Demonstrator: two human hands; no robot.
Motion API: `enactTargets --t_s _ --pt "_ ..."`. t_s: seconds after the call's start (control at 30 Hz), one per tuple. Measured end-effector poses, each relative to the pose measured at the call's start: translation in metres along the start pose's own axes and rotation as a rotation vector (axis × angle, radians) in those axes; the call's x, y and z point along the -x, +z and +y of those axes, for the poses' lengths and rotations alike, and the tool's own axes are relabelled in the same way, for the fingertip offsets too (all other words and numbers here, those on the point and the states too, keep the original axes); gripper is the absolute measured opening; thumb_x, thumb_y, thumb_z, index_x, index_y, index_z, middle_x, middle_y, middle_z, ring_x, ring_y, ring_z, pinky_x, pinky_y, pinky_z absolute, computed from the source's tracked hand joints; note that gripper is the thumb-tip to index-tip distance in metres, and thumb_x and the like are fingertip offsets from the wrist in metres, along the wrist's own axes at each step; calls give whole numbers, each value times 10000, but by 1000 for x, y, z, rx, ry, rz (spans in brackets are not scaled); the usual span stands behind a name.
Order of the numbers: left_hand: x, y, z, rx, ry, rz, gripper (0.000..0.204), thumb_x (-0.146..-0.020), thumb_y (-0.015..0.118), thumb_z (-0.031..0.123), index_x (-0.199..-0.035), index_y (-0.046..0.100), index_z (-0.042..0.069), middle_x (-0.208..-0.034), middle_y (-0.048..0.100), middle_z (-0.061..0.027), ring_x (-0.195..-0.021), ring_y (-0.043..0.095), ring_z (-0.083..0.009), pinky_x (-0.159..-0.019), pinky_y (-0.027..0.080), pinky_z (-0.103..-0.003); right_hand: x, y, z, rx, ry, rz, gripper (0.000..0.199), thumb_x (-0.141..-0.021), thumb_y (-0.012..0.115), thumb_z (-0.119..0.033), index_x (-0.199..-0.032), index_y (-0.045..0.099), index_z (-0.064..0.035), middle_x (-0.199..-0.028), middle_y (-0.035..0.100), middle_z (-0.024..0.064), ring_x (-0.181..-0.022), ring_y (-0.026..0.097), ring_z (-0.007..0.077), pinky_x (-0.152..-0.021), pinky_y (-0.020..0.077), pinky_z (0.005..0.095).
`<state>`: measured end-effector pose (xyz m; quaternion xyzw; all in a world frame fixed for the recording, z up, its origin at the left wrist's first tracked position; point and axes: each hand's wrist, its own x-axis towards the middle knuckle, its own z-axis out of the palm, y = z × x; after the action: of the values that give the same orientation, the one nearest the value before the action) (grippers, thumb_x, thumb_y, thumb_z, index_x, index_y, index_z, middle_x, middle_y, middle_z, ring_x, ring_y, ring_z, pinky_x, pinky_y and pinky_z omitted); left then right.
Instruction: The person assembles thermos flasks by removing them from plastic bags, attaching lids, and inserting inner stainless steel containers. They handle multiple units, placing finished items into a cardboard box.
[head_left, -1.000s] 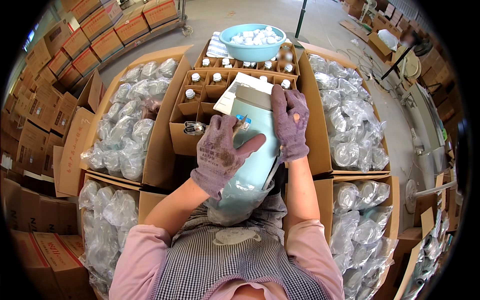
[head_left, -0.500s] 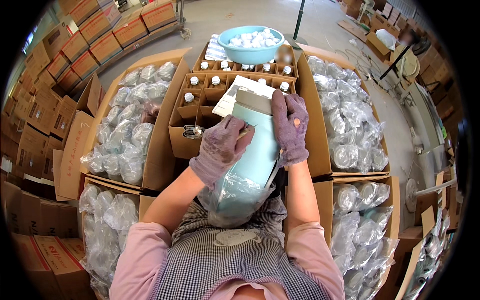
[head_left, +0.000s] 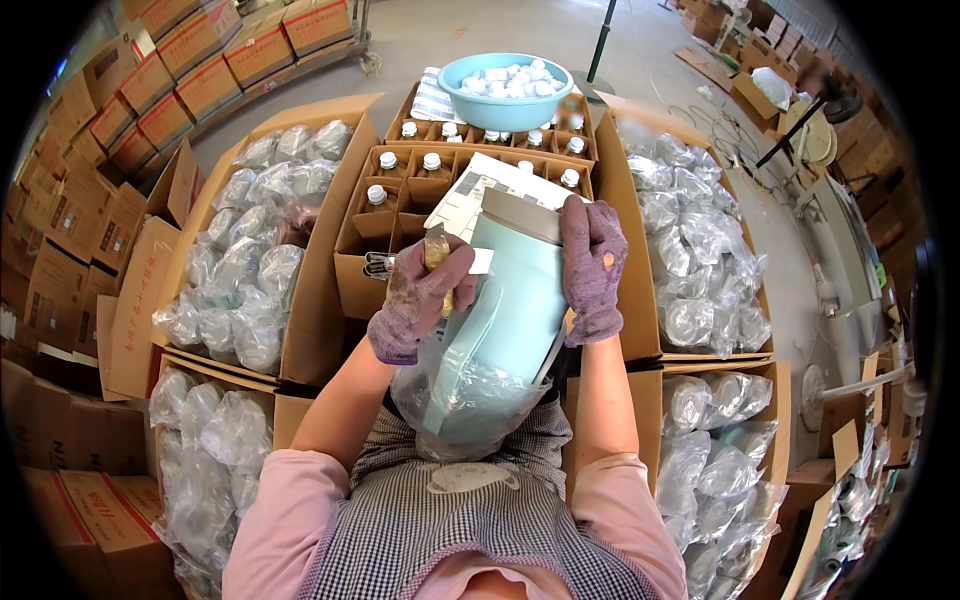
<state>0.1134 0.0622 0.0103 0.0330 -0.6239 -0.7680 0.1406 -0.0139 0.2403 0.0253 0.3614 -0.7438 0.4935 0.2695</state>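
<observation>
A light blue insulated jug [head_left: 520, 270] with a grey lid [head_left: 521, 216] stands tilted in my lap, its handle [head_left: 462, 345] on the left side. Clear plastic bag [head_left: 480, 400] wraps its lower part. My right hand [head_left: 593, 265], in a worn purple glove, grips the jug's right side by the lid. My gloved left hand [head_left: 420, 295] is left of the jug, closed on a narrow yellowish-brown strip [head_left: 436, 250] whose exact kind I cannot make out. A small white tag [head_left: 481, 261] juts from that hand toward the jug.
A divided carton [head_left: 360, 220] ahead holds white-capped bottles, with white sheets [head_left: 470, 190] lying on top. Behind it sits a blue basin [head_left: 507, 100] of small white pieces. Open cartons of bagged items [head_left: 245, 270] flank me on the left and right [head_left: 690, 250].
My left hand has moved left, off the jug's front, with the strip and white tag now showing. The jug has turned, bringing its handle into view. My right hand still holds it.
</observation>
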Motion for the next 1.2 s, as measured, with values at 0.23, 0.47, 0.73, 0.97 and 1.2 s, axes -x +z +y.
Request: enactTargets --t_s 0.23,0.47,0.73,0.97,1.2 --pt "-7 -36 -28 432 181 -113 150 -946 630 161 -1033 552 68 -894 583 -41 -580 532 -121 -499 450 -261 2 3 8 -112 116 27 239 -967 574 -140 -817 598 45 -722 555 83 -784 509 194 -754 423 340" --pt "-15 -170 -87 -1019 184 483 248 -917 691 290 -893 627 51 -783 659 -155 -703 646 -326 -640 500 -404 2 5 2 -215 304 120 285 -944 613 -130 -713 557 28 -703 507 87 -724 481 193 -683 395 356" --pt "-40 -216 -224 -1070 -104 514 432 -951 570 475 -969 673 56 -882 683 -185 -865 648 -376 -816 498 -439 2 10 4 -253 424 51 286 -981 531 -169 -829 608 62 -783 544 107 -757 503 193 -719 406 330" --pt "-29 -207 -155 -592 -388 618 456 -916 656 482 -866 709 32 -725 660 -63 -616 601 -176 -609 498 -329 -7 14 19 -207 427 -45 304 -977 506 -188 -853 636 57 -832 585 127 -818 561 225 -766 427 331" --pt "-73 -157 -84 -1025 177 516 311 -854 779 288 -788 671 4 -754 643 -132 -672 634 -237 -643 484 -382 -6 15 33 -109 157 -125 359 -1009 396 -202 -899 645 32 -860 624 135 -859 608 247 -829 471 354"
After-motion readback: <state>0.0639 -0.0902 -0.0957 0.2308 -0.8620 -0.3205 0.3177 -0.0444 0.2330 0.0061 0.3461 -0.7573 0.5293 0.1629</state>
